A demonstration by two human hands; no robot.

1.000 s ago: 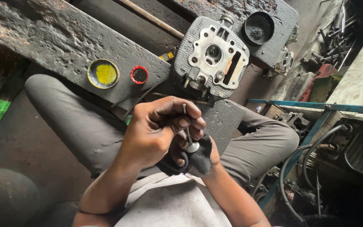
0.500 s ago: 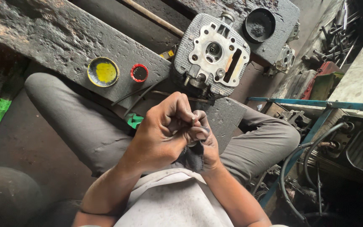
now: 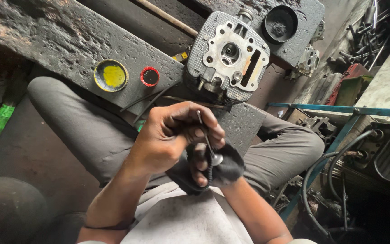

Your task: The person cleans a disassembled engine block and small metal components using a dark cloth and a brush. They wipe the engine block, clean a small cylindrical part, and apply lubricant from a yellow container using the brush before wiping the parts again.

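Held a small engine valve (image 3: 209,145) by its stem in the closed left hand (image 3: 172,135), head down over the lap, right hand (image 3: 204,165) apparently closed on a dark rag (image 3: 229,169) cupped beneath, cylinder head (image 3: 227,56) resting just beyond on the bench (image 3: 68,40).

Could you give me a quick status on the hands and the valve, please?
Left hand grips valve stem. Right hand cups black rag around valve head. Cylinder head sits beyond, untouched.

one cylinder head (image 3: 228,58), two small tins (image 3: 110,75)
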